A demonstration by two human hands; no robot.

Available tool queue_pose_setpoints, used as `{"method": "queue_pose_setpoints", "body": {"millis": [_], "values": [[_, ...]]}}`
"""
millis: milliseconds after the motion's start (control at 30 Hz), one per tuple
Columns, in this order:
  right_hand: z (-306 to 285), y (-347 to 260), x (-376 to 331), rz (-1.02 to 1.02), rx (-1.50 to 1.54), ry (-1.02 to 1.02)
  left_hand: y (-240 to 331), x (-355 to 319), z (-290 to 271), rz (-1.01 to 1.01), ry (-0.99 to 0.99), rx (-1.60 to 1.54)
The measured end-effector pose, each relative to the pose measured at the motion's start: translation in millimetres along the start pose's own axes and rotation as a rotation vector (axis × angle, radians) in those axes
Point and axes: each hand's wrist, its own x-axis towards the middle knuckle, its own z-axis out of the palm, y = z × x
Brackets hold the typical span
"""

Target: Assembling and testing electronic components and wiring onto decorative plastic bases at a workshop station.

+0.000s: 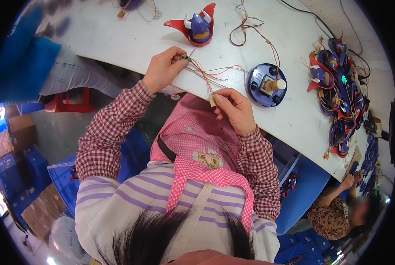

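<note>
left hand (165, 70) with its grip pinching a small green board (186, 58), right hand (233, 108) pinching a tan tab (213, 101) on thin wires (200, 72), wires over the desk (131, 37) edge, round purple base (255, 81) to the right, horned toy (199, 30) behind

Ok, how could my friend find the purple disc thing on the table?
Find the white table and the person's right hand at its near edge. Just right of that hand lies the purple disc. Unlike the horned purple figure farther back, it has a pale cylinder on top and no horns.
</note>
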Motion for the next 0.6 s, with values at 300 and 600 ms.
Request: {"method": "queue_pose_setpoints", "body": {"millis": [300, 600], "values": [[-0.1, -3.5, 0.1, 0.032, -0.023, -0.025, 3.1, 2.0, -2.5, -0.054, -0.071, -0.044], [1.8, -1.9, 5.5, 0.034, -0.051, 0.027, -2.1, 5.0, -2.2, -0.070, -0.056, -0.059]]}}
